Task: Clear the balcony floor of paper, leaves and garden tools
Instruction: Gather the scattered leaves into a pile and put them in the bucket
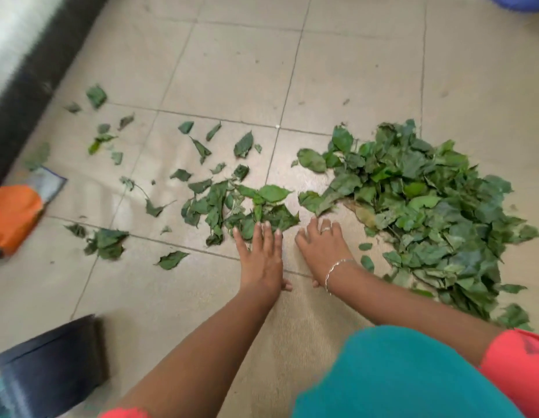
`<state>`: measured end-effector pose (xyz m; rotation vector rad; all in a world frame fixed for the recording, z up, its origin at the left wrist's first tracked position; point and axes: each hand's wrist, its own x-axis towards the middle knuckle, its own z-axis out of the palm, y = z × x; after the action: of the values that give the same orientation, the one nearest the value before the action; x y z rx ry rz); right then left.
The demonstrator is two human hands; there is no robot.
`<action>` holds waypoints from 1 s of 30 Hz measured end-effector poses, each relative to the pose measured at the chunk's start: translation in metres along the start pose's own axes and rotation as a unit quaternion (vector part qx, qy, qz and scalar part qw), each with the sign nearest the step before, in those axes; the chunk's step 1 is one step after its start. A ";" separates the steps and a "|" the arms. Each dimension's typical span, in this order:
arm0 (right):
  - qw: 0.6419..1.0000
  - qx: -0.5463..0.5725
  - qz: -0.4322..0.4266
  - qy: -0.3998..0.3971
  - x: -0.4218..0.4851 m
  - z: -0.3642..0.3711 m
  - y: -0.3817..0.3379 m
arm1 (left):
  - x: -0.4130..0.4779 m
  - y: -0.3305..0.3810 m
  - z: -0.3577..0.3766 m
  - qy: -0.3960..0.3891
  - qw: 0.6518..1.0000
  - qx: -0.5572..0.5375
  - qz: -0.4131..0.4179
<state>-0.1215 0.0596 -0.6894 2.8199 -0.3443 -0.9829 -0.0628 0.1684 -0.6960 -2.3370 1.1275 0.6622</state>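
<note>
Leaves at fingers: left fingers [258, 233] straight and spread, tips touching a small clump [256, 212]; right fingers [315, 227] flat on the floor [232, 70], holding nothing.
Hands: left hand [260, 257] and right hand [324, 251] palm-down, side by side.
Pile [428, 212]: just right of the right hand, the nearer one.
Strays [198, 149]: ahead-left, well apart.
Likely move: sweep clump rightward into pile.

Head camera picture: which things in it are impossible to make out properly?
Blue object, head view: cut off by the top right corner.
Orange item, head view: blurred, cut by the left edge.
Dark object, head view: blurred, cut by the bottom left edge.
Whatever lies under the leaf pile, head view: covered by leaves.
</note>
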 end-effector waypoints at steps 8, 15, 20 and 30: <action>0.986 -0.137 -0.081 -0.054 0.008 -0.008 -0.002 | 0.008 -0.047 -0.058 -0.078 0.987 0.054 0.127; 0.974 -0.103 -0.119 -0.165 -0.001 -0.041 0.029 | -0.049 -0.155 -0.089 0.010 0.963 0.075 0.259; 0.977 -0.090 -0.131 -0.139 0.020 -0.117 -0.011 | -0.061 -0.234 -0.017 0.016 0.968 -0.252 0.007; 0.913 -0.129 -0.385 0.025 0.068 -0.100 -0.197 | 0.002 -0.265 0.100 0.164 0.804 -0.438 -0.368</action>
<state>0.0268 0.2369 -0.6917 2.7194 0.9084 -0.9548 0.1305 0.3741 -0.7243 -3.4293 -0.1795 0.5262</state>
